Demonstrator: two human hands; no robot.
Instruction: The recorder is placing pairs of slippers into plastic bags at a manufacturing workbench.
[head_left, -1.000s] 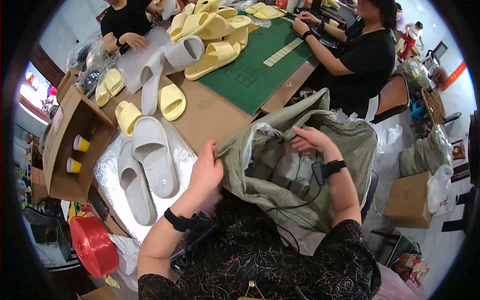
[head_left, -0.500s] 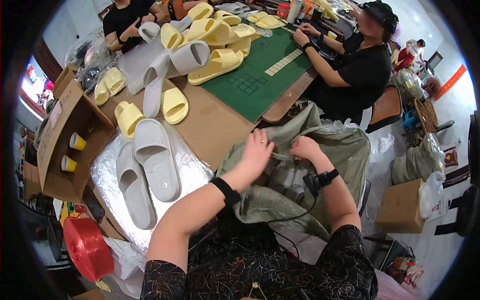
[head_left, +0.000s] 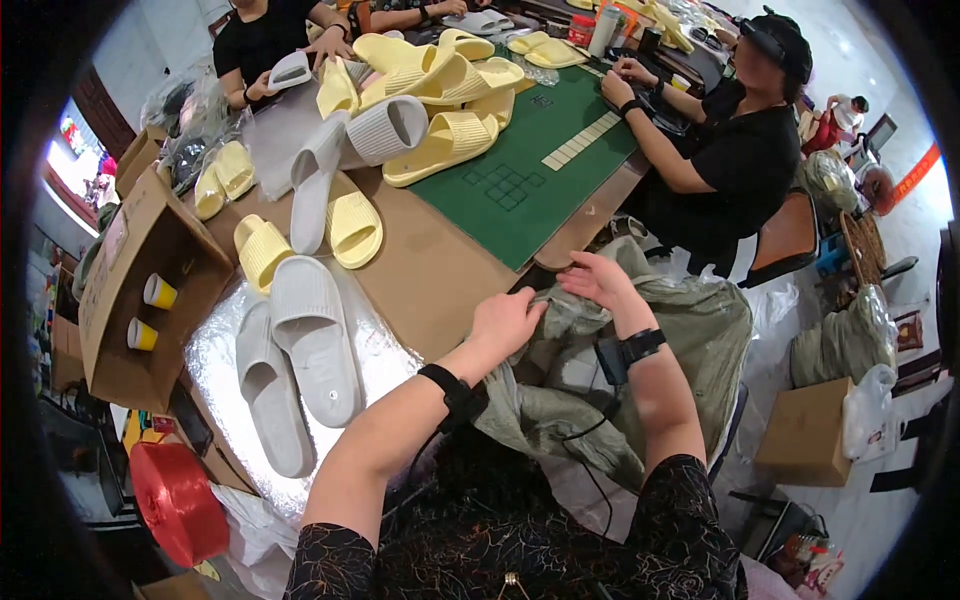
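Observation:
A large grey-green woven sack [head_left: 700, 325] gapes in front of me beside the table, with clear plastic-wrapped contents partly visible inside. My left hand [head_left: 507, 322] is closed on the sack's near-left rim, fingertips pinching the folded cloth. Across the mouth, my right hand [head_left: 598, 282] has its fingers stretched out and apart over the far rim, holding nothing. Left of the sack, a pair of grey slippers [head_left: 318, 350] lies on silvery wrapping [head_left: 385, 335], clear of both hands.
Yellow slippers [head_left: 440, 150] and grey ones are heaped on the brown table [head_left: 430, 270] beside a green mat [head_left: 520, 215]. An open carton [head_left: 105, 330] with two yellow cups stands left. Red twine roll [head_left: 178, 503] sits lower left. Co-workers sit across the table.
My right hand has gone from closed to open, moving up slightly. My left hand has lowered from spread fingers to a pinch on the sack's rim. The view has shifted a little.

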